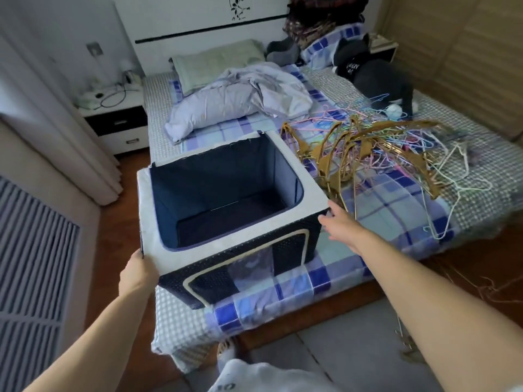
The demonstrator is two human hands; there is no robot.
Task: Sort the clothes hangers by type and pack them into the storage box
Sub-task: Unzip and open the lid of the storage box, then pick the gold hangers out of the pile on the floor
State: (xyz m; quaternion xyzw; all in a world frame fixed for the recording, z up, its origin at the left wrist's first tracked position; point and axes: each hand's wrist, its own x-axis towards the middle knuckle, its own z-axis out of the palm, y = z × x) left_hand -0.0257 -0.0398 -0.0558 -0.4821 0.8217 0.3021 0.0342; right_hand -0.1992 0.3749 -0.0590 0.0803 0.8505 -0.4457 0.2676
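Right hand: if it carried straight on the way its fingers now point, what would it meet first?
The right hand points up and left at the storage box, beside its near right corner. It would probably meet that corner's rim first, not the hanger pile; depth is unclear.

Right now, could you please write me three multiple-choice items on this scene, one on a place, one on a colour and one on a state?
1. Where does the hanger pile lie?
A. on the bed, right of the box
B. inside the box
C. on the nightstand

2. What colour is the inside of the box?
A. red
B. dark blue
C. yellow

3. What is the left hand doing?
A. lifting a hanger
B. hanging idle
C. holding the box's near left corner

Answers:
1 A, the tangle sits on the bed beside the box's right wall.
2 B, the lining shows dark blue and holds no hangers.
3 C, it wraps that corner, while the right hand reaches open-fingered to the right corner.
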